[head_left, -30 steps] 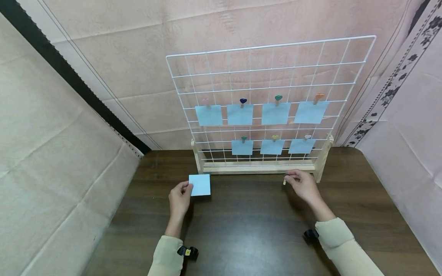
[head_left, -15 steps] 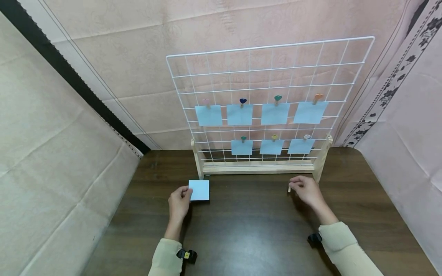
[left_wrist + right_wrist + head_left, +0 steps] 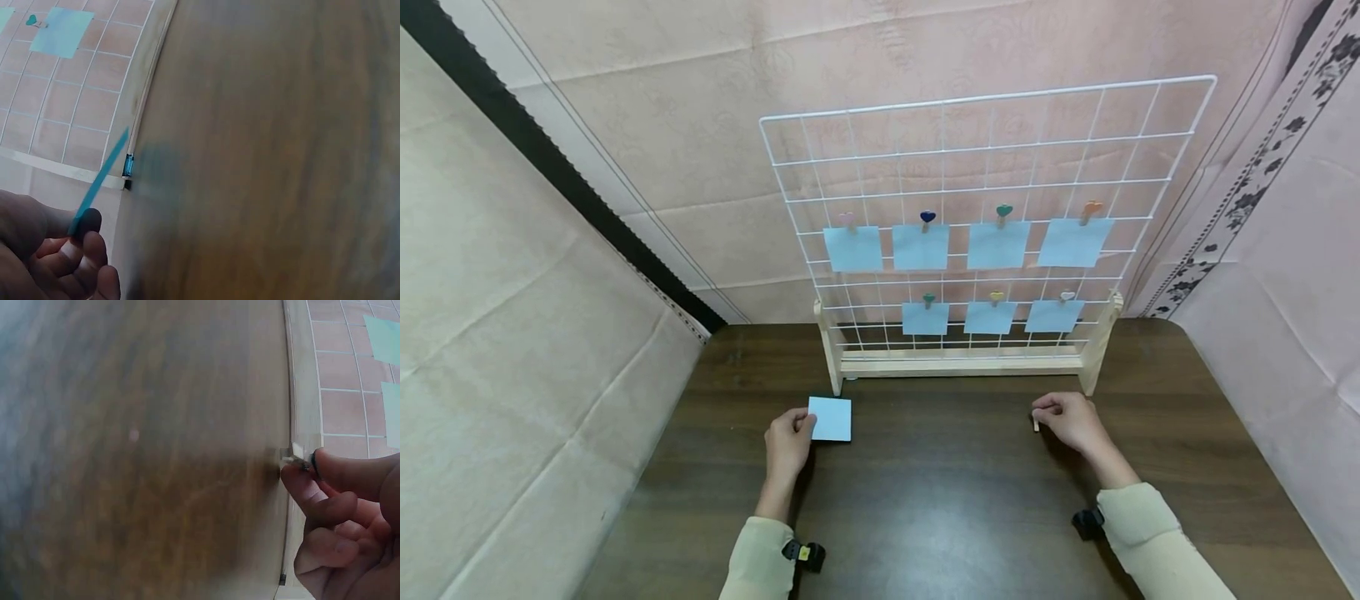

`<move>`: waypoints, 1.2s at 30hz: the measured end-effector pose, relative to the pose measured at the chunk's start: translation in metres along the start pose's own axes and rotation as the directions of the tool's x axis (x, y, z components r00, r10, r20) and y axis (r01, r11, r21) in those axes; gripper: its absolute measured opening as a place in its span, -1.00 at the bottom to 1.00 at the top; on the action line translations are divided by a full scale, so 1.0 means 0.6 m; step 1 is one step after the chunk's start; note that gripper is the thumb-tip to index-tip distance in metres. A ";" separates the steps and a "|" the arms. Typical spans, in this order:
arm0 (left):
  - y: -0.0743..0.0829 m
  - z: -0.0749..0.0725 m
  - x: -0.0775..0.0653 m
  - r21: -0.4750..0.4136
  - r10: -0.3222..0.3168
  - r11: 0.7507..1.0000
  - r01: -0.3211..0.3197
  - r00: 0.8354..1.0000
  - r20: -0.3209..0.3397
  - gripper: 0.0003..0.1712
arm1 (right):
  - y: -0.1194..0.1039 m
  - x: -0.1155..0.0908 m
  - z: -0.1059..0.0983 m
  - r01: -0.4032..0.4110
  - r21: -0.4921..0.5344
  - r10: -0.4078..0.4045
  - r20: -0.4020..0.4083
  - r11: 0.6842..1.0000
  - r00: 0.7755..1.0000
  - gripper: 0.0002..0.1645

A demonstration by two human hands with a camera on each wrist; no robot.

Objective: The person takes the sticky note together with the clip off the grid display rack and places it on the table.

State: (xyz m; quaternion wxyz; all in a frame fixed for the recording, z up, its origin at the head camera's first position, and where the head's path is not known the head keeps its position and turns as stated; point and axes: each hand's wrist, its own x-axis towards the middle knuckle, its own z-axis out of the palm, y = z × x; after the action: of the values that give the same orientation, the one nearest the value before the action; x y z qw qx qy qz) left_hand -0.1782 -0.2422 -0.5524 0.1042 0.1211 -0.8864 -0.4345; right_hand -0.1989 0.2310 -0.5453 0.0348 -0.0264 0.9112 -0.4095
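Observation:
My left hand [image 3: 787, 443] pinches a square light-blue paper note [image 3: 831, 419] by its left edge, over the table at the front left of the rack. In the left wrist view the note [image 3: 102, 178] shows nearly edge-on between thumb and fingers. A small wooden clothespin [image 3: 1036, 425] is pinched between the thumb and index finger of my right hand [image 3: 1071, 421], in front of the rack's right foot. The right wrist view shows the clothespin's pale legs [image 3: 298, 452] sticking out, with a dark part at the thumb tip.
A white wire grid stands upright in a wooden base [image 3: 962, 367] at the back of the table [image 3: 925, 483]. Two rows of blue notes hang from it by heart-topped clothespins; the lower row starts farther right. Pale cloth walls [image 3: 550, 375] enclose the table.
Both hands have drawn back from the rack toward the person, the right one also drifting a little right. The note and the clothespin have moved along in them.

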 end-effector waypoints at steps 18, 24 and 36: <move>-0.005 0.001 0.011 0.150 -0.029 0.989 0.007 0.989 0.143 -0.59 | 0.013 0.009 -0.010 -0.066 0.025 0.062 0.113 0.998 0.992 -0.78; -0.007 -0.002 0.013 0.251 -0.044 0.968 0.001 0.985 0.165 -0.58 | 0.009 0.006 -0.009 -0.089 0.052 0.082 0.119 0.995 0.989 -0.76; -0.013 -0.011 0.012 0.279 -0.047 0.960 -0.009 0.980 0.195 -0.57 | 0.003 0.003 -0.009 -0.043 -0.039 0.046 0.066 0.998 0.997 -0.71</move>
State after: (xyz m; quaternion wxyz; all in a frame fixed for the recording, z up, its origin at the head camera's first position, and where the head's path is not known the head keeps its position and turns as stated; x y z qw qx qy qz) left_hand -0.1824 -0.2538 -0.5540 -0.0078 0.0988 -0.9434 -0.3164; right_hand -0.2014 0.2360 -0.5429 0.0740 -0.0204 0.9175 -0.3902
